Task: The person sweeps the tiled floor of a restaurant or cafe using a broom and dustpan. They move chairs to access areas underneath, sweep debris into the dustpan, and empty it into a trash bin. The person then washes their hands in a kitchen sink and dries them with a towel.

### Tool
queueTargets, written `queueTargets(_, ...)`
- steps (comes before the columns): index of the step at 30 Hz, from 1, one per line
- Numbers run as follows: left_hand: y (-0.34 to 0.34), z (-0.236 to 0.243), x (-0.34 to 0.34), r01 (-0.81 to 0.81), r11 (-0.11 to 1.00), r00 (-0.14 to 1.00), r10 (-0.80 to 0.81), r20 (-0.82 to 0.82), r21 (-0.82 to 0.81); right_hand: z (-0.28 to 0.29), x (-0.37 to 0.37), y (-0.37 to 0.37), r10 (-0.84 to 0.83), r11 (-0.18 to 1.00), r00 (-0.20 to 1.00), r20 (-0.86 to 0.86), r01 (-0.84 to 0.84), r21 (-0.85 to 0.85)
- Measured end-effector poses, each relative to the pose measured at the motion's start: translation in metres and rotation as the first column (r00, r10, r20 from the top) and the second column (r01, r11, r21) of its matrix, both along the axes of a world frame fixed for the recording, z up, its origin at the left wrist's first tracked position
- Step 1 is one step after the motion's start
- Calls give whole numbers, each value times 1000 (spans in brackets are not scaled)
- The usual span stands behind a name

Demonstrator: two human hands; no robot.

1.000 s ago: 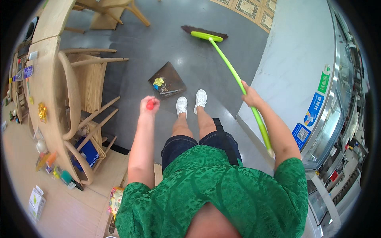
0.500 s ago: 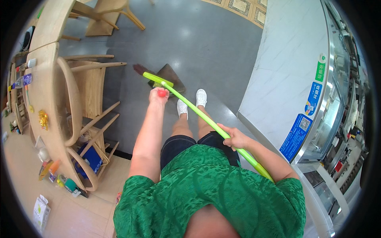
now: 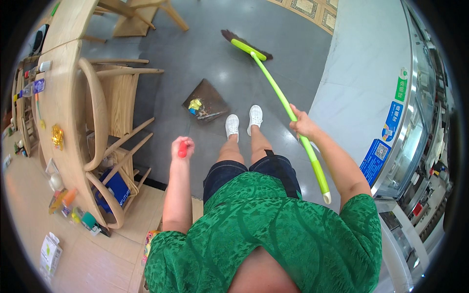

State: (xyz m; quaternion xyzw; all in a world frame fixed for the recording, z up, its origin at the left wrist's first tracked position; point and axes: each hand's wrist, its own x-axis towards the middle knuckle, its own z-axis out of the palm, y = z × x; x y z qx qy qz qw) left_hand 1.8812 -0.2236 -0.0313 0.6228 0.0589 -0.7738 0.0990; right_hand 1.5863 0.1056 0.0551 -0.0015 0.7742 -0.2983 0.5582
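Dark dustpan [image 3: 216, 101] on grey floor [image 3: 195, 53]: yellow wrapper [image 3: 195, 104] and scraps inside.
Left hand [image 3: 177, 146] closed around red handle end [image 3: 182, 150]; right hand [image 3: 304, 125] wrapped around green broom [image 3: 276, 88], bristles beyond dustpan; wooden chair [image 3: 124, 105] left, white counter [image 3: 356, 97] right.

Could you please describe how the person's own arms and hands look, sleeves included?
Short green sleeves with a mottled tone-on-tone pattern cover the upper arms. Below them, the left forearm and right forearm are bare, and the left hand and right hand wear no gloves.
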Motion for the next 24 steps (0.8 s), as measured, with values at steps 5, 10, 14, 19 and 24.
queueTargets(5,-4,-29,7,19,996,994,-10,107,-83,-8,70,-5,7,1000,977,213,-6,-5)
queueTargets(10,-22,-56,7,17,994,998,-10,60,-107,23,80,-33,149,975,896,418,-62,-214)
queueTargets(14,-34,-32,-6,-27,998,1000,26,-16,-52,55,59,-45,320,938,888,329,-249,-241)
queueTargets(19,-48,-12,-47,-39,998,998,41,-48,40,98,-21,-28,263,952,964,38,-253,-174)
queueTargets(24,-55,32,-155,-130,986,978,145,-147,103,98,-117,31,-105,983,992,-68,93,-160)
